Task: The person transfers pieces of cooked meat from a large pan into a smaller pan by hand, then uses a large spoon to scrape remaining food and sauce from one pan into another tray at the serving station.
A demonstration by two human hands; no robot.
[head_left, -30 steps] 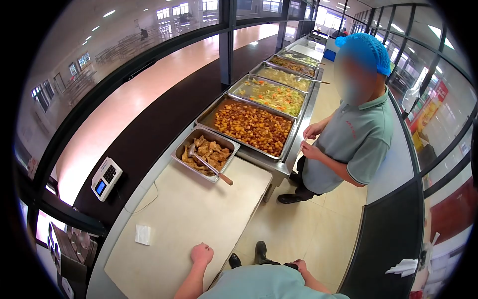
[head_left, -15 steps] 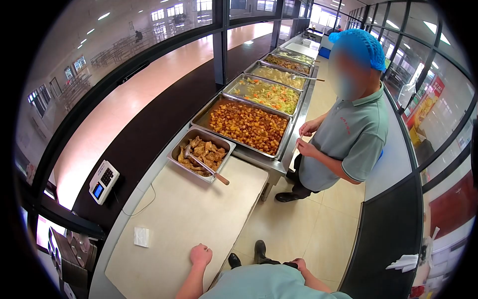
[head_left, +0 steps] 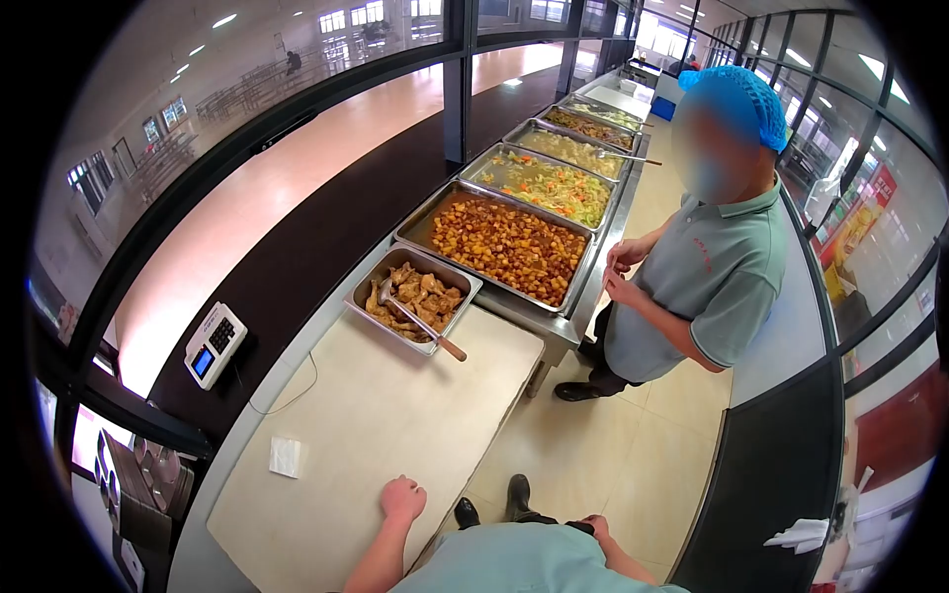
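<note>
My left hand (head_left: 403, 497) rests on the pale board (head_left: 425, 415), its fingers curled into a fist with nothing visible in it. A small white packet (head_left: 285, 458) lies on the board to its left. By my waist, my right hand (head_left: 595, 526) is against dark clothing; its fingers are mostly hidden. Ahead, a metal pan of browned meat pieces (head_left: 437, 299) stands at the board's far end. A serving spoon with a wooden handle (head_left: 452, 349) leans in it, apart from both hands.
Beyond are trays of diced potatoes (head_left: 514, 242), mixed vegetables (head_left: 554, 188) and other dishes. A co-worker (head_left: 692, 267) in a blue hair net stands right of them, hands together. A card reader (head_left: 215, 346) sits at left, near stacked metal trays (head_left: 143, 484).
The whole view has shifted slightly, so the trays and co-worker appear a little further right. Both my hands stay in about the same place.
</note>
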